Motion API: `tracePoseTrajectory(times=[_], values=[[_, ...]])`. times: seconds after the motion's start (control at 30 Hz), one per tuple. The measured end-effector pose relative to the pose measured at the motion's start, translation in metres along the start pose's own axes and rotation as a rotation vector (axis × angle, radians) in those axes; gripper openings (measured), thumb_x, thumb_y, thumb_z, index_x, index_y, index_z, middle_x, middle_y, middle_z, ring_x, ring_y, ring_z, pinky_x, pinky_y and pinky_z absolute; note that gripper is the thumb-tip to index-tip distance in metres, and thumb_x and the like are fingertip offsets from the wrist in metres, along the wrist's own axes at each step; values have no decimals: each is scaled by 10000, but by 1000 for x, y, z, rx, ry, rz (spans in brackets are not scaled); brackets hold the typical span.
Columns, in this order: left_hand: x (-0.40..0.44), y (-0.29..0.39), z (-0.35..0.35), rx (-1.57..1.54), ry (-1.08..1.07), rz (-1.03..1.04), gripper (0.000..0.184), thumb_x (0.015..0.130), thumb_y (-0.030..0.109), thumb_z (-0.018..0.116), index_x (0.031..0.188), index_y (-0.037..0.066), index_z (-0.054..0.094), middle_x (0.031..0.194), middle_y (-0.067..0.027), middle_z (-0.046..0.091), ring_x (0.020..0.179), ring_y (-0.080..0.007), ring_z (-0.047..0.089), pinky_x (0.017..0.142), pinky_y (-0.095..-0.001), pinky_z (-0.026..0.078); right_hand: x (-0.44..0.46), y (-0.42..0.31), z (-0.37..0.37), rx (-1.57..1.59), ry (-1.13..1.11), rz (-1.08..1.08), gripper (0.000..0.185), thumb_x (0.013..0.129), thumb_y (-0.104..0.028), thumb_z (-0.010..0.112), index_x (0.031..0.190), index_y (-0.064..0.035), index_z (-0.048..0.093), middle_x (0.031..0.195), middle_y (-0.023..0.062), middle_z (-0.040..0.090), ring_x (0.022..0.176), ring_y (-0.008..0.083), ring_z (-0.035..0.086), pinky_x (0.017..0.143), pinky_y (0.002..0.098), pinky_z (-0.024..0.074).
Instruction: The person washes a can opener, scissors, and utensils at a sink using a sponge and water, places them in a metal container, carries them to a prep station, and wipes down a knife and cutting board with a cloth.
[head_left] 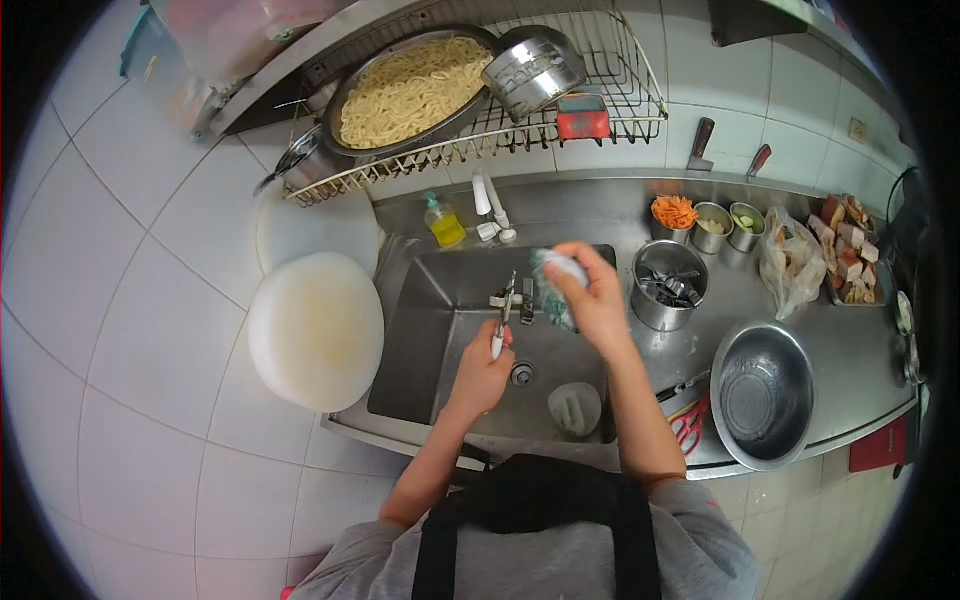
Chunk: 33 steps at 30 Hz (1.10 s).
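Over the steel sink (405, 385), my left hand (480, 372) is closed around a slim metal utensil with a white handle (498, 343); its exact kind is hard to make out. My right hand (598, 300) grips a green and white scrubbing cloth (555, 290), slightly blurred, just right of the utensil's tip and apart from it. Behind the utensil, small metal pieces (528, 302) show near the sink's back wall. A translucent plastic container (574, 409) lies in the sink's front right, beyond the drain (522, 374).
A faucet (494, 208) and yellow soap bottle (444, 222) stand behind the sink. To the right are a steel pot of utensils (668, 310), a steel bowl (763, 395), red scissors (690, 425) and a knife (683, 387). Round white boards (315, 335) stand left. Noodles (415, 92) sit on the rack above.
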<state>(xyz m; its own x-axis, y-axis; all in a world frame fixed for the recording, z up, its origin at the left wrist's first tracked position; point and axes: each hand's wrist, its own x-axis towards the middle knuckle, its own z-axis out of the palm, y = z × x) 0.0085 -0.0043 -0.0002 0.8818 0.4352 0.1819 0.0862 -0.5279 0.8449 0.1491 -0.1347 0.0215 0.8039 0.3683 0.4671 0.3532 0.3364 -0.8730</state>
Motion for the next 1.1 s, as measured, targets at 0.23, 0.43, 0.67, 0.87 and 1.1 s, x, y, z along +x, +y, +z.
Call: tracePoseTrajectory(times=[0.23,0.43,0.67,0.87,1.1], values=[[2,-6,-1,40,24,113,155,828,52,527,975,21,491,756,-182,591,690,-338,615,638,-395,454,-4,-16,-10,-300,25,-285,152,798,-130,709,938,-78,680,914,33,614,860,180,574,772,315,444],[-10,-1,4,51,-60,75,166,812,48,527,970,20,485,751,-218,592,746,-424,617,663,-451,452,6,-6,0,-721,117,-424,155,749,-171,727,899,-138,716,873,20,599,853,237,538,725,364,363],[-4,-7,-1,99,-31,109,189,800,40,536,983,27,489,723,-238,593,745,-452,602,656,-504,435,-5,-8,8,-642,-47,-427,183,727,-112,709,902,-165,709,871,-6,578,854,216,529,752,361,361],[0,-13,-3,198,17,138,246,790,50,547,1027,35,482,710,-257,585,726,-473,591,643,-527,427,-5,-2,12,-616,83,-445,171,732,-117,711,900,-143,703,878,0,587,859,226,530,771,354,367],[-6,-24,12,166,89,161,237,803,54,542,1032,49,481,687,-211,575,660,-392,602,604,-470,443,-18,12,-4,-409,-109,-309,156,742,-138,729,887,-91,699,847,44,612,845,263,565,780,361,415]])
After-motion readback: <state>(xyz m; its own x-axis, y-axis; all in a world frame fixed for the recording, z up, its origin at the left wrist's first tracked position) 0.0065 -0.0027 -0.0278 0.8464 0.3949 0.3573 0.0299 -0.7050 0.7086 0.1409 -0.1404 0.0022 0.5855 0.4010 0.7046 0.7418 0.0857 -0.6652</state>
